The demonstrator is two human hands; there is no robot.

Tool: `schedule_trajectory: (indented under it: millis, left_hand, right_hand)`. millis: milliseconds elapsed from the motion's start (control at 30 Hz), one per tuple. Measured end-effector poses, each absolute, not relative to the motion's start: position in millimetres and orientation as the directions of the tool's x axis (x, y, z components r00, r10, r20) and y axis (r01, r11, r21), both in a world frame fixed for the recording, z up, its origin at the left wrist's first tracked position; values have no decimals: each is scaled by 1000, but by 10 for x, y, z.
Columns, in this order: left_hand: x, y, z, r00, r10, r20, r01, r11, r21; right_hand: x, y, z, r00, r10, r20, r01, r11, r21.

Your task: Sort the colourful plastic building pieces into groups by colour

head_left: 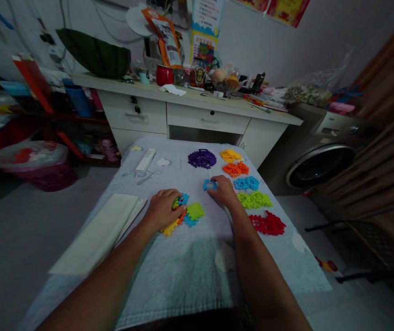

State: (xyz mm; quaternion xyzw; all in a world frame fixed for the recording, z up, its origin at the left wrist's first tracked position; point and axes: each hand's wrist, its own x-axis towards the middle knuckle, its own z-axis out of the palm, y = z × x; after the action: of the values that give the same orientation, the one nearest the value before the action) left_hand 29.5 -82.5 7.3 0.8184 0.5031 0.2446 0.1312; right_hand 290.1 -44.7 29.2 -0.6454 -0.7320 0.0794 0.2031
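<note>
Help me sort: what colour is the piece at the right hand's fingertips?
Light blue; the piece by the right hand shows best in the head view.

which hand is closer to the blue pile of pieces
Right. The right hand lies just left of the blue pile, fingertips on a loose blue piece. The left hand is farther left, resting on the mixed-colour cluster.

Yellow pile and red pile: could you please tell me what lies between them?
In the head view, the orange pile, blue pile and green pile lie between them.
</note>
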Motion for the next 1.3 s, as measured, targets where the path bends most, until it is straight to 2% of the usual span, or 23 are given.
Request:
schedule_trajectory:
  millis: [167, 300, 400, 600, 800, 933, 1033, 1133, 1200, 1300]
  left_hand:
    - [287, -811, 49, 379, 887, 263, 762, -460, 455]
    - [286, -807, 39, 370, 888, 273, 754, -459, 469]
    - [291, -810, 46, 366, 889, 275, 753, -456, 474]
    - [302, -828, 88, 374, 894, 246, 774, -448, 447]
    - [299, -820, 78, 379, 887, 262, 764, -460, 452]
    - [301, -824, 100, 376, 888, 264, 762, -459, 458]
    - [308, -841, 152, 373, 893, 251, 765, -449, 461]
    - [317, -856, 192, 365, 902, 231, 773, -432, 464]
    - [321, -857, 196, 365, 902, 231, 771, -432, 468]
    - [321, -846, 174, 368, 897, 244, 761, -442, 476]
  right_hand:
    - [3333, -405, 427, 153, 943, 296, 940, -46, -339]
    - [3627, -407, 492, 251, 939, 237, 945, -184, -271]
    - [3760, -404, 532, 264, 952, 157, 952, -232, -198]
    - [3830, -392, 585, 202, 977, 65, 978, -198, -61]
    - [3758, -474, 668, 230, 964, 134, 961, -203, -189]
    - [3504, -593, 713, 68, 990, 122, 947, -25, -320]
    - [3174, -737, 708, -196, 980, 31, 885, 191, -426]
    - [2841, -896, 668, -473, 880, -48, 769, 385, -511]
    - [2677, -972, 621, -587, 808, -59, 708, 476, -521]
    - [2552, -1013, 538, -622, 781, -55, 698, 521, -492]
